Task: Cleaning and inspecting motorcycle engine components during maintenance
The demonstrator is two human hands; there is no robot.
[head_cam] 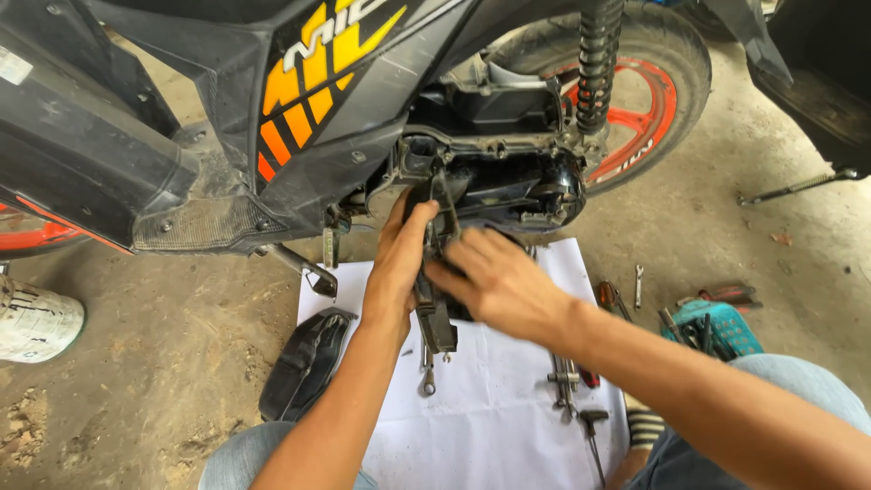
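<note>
Both my hands grip a black kick-starter lever assembly point(435, 313) in front of the scooter's open engine case point(508, 186). My left hand point(399, 259) holds its upper part close to the case opening. My right hand point(494, 281) wraps over its middle from the right, hiding part of it. The lever's lower end hangs above a white sheet point(494, 408) spread on the floor.
A black and orange scooter point(299, 100) stands ahead, with its rear wheel point(644, 100) and shock spring at right. A black plastic cover point(304, 363), a spanner point(426, 377) and other tools lie around the sheet. A teal basket point(721, 327) of tools sits at right. A white sack is at far left.
</note>
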